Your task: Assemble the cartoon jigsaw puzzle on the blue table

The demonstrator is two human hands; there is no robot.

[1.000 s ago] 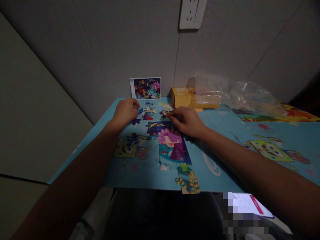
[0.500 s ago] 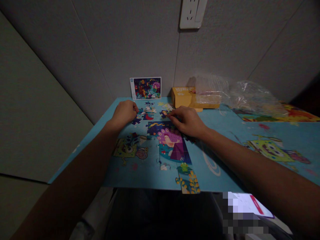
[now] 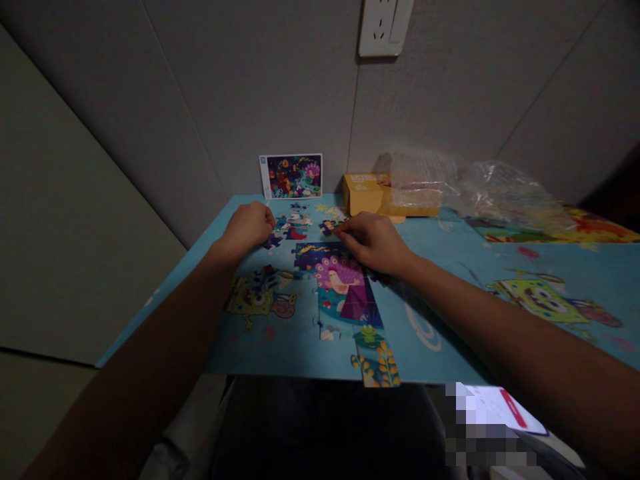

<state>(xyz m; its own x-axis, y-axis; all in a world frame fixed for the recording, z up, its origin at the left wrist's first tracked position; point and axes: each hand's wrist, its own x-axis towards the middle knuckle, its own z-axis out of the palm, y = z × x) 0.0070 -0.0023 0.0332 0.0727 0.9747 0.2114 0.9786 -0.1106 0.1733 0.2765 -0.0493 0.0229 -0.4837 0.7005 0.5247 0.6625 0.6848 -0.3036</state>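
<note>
A partly joined jigsaw puzzle [image 3: 345, 283] lies in front of me, showing a pink peacock, a purple shape, a frog and yellow leaves. Beyond its left side my left hand [image 3: 249, 227] rests low with curled fingers, beside a dark puzzle piece [image 3: 273, 241]. What it holds, if anything, is hidden. My right hand [image 3: 375, 241] is closed at the puzzle's top right, its thumb and fingertips meeting at a small puzzle piece [image 3: 327, 227]. Several loose pieces [image 3: 297, 227] lie between the hands, one with a red shape.
A picture card [image 3: 295, 177] leans against the wall at the back. To its right stand a yellow box [image 3: 367, 197] and crumpled clear plastic [image 3: 480, 190]. A blue cartoon-printed mat [image 3: 280, 350] covers the table. Below its right front edge is a lit screen [image 3: 495, 407].
My left hand has shifted very slightly, and a little more of the dark piece beside it shows. The right hand and the joined puzzle look the same.
</note>
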